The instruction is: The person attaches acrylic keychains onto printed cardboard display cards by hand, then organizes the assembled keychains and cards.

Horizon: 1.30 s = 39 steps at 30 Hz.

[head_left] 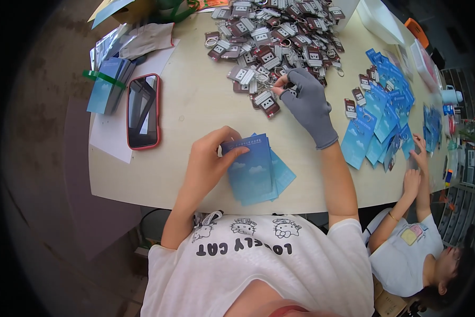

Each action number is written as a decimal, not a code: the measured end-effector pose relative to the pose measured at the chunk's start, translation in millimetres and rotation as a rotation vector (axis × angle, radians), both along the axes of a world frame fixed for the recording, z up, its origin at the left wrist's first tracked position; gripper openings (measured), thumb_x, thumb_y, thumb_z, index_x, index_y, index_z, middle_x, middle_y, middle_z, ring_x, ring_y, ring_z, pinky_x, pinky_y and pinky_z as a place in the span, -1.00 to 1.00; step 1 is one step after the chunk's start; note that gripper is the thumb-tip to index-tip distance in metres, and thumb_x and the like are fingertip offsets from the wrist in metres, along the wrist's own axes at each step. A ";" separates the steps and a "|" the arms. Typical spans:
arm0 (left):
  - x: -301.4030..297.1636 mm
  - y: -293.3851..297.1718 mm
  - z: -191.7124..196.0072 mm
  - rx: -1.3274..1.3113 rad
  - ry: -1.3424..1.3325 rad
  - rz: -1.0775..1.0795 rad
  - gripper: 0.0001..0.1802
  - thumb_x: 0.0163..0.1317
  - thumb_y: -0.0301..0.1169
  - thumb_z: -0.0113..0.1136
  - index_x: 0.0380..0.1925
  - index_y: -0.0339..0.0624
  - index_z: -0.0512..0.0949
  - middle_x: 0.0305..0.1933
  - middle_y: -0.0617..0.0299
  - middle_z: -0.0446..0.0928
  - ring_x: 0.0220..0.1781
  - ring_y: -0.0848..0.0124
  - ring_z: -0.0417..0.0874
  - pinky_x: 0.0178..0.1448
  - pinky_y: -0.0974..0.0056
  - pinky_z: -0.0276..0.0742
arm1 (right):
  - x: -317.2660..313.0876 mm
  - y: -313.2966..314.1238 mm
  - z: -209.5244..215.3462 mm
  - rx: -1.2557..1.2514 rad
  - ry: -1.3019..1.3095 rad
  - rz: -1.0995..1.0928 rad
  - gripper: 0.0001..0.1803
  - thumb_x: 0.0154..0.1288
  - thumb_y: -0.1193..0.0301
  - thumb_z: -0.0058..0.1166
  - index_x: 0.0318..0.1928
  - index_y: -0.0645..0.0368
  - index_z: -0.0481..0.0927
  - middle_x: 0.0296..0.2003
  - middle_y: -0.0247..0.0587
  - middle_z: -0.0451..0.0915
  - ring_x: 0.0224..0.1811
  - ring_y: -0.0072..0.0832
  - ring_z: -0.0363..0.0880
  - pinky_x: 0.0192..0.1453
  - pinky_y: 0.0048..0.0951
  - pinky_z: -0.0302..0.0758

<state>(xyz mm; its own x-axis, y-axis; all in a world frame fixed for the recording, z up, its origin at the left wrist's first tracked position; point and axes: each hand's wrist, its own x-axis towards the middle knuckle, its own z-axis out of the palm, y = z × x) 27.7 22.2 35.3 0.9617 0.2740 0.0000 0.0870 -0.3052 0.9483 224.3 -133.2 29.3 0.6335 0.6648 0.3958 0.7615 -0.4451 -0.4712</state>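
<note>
Containers: one white plastic tub (388,33), far right corner of the pale wooden-toned table (187,84), contents out of my sight; beside it, one translucent box (418,54) with pink-red showing in it.

Hands: left hand (208,157), bare, half curled, grasping the upper left edge of a fanned stack of blue rectangular cards (252,174), thumb on top; stack in front of the white printed shirt (258,248). Right hand (308,105), in a grey fabric fingerless glove, thumb and forefinger drawn together by a silver ring at the near edge of a heap of brown-and-white rectangular keychains (271,39); whether they grip it, I cannot tell.

Also listed: one black-screened phone in a red case (143,112), left; one bundle of blue cards under a green band (106,90), beyond it; one spread of blue cards with keychains (377,124), right, near a co-worker's hands (414,177).

Markings: I find one line of small white print across the top of the foremost card; pale printed panels on the keychains; black lettering and cartoon cats on the shirt.
</note>
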 end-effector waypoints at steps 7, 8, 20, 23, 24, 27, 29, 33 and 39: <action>4.0 3.8 -5.5 -0.005 0.047 0.048 -0.73 0.07 -0.42 0.42 -0.52 -0.32 0.49 -0.65 0.31 0.39 -0.58 0.56 0.30 -0.51 0.44 0.18 | -41.2 -36.9 51.0 0.346 0.641 0.072 -0.88 0.11 0.49 0.27 -0.34 0.22 0.59 -0.02 -0.21 0.52 0.06 -0.46 0.43 0.18 -0.41 0.29; 3.6 2.9 -6.0 0.000 0.054 0.054 -0.73 0.07 -0.42 0.42 -0.52 -0.32 0.49 -0.65 0.31 0.39 -0.58 0.56 0.30 -0.51 0.44 0.18 | -51.8 -42.8 51.2 0.348 0.649 0.077 -0.88 0.11 0.49 0.27 -0.34 0.22 0.59 -0.02 -0.21 0.52 0.06 -0.46 0.43 0.18 -0.41 0.29; 19.3 -19.9 8.9 0.479 -0.427 0.153 -0.78 0.00 -0.42 0.43 -0.35 -0.17 0.58 -0.06 0.12 0.52 0.00 0.25 0.45 0.10 0.24 0.33 | -112.9 -31.2 6.9 0.575 0.856 -0.121 -0.87 0.22 0.50 0.23 -0.29 0.31 0.58 -0.33 -0.35 0.48 -0.34 -0.67 0.46 -0.16 -0.62 0.41; 3.9 -30.4 -1.4 -0.204 -0.157 0.071 -0.70 0.11 -0.51 0.36 -0.15 -0.33 0.54 -0.12 0.23 0.55 0.02 0.46 0.47 0.07 0.35 0.36 | -117.4 -31.9 16.5 0.633 1.011 -0.232 -0.85 0.20 0.49 0.26 -0.31 0.31 0.58 -0.29 -0.31 0.49 -0.25 -0.62 0.48 -0.10 -0.58 0.41; 2.0 -36.7 1.0 -0.201 -0.161 0.063 -0.70 0.11 -0.51 0.36 -0.15 -0.33 0.54 -0.12 0.23 0.55 0.02 0.46 0.47 0.07 0.35 0.36 | -119.9 -32.4 16.0 0.640 1.004 -0.235 -0.85 0.20 0.49 0.26 -0.31 0.31 0.58 -0.29 -0.31 0.49 -0.25 -0.62 0.48 -0.10 -0.58 0.41; 3.7 -56.3 6.4 -0.626 -0.120 0.145 -0.78 0.24 -0.50 0.28 -0.14 -0.35 0.56 -0.22 0.30 0.62 -0.21 0.61 0.53 -0.08 0.48 0.42 | -127.3 -32.3 16.8 0.666 0.802 -0.217 -0.87 0.15 0.52 0.29 -0.32 0.26 0.59 -0.27 -0.26 0.50 -0.12 -0.52 0.47 -0.02 -0.51 0.40; 2.0 -62.0 0.7 -0.621 -0.143 0.164 -0.78 0.24 -0.50 0.27 -0.13 -0.34 0.56 -0.21 0.29 0.62 -0.20 0.61 0.53 -0.08 0.48 0.43 | -130.2 -32.2 14.3 0.648 0.707 -0.229 -0.87 0.14 0.53 0.30 -0.32 0.25 0.59 -0.27 -0.27 0.49 -0.12 -0.52 0.46 -0.01 -0.50 0.41; 0.8 -67.2 -0.1 -0.574 -0.198 0.182 -0.76 0.25 -0.51 0.26 -0.09 -0.34 0.58 -0.19 0.28 0.63 -0.19 0.60 0.55 -0.07 0.47 0.45 | -132.0 -32.1 15.6 0.663 0.541 -0.226 -0.85 0.12 0.56 0.31 -0.30 0.23 0.59 -0.27 -0.26 0.49 -0.21 -0.56 0.49 -0.10 -0.54 0.44; 1.6 -75.9 7.3 -0.727 -0.214 0.200 -0.76 0.27 -0.48 0.25 -0.09 -0.33 0.58 -0.15 0.27 0.63 -0.16 0.60 0.55 -0.02 0.48 0.44 | -136.6 -24.1 21.6 0.965 0.656 -0.210 -0.64 0.16 0.54 0.30 -0.06 0.25 0.47 -0.26 -0.28 0.53 -0.30 -0.61 0.50 -0.18 -0.60 0.45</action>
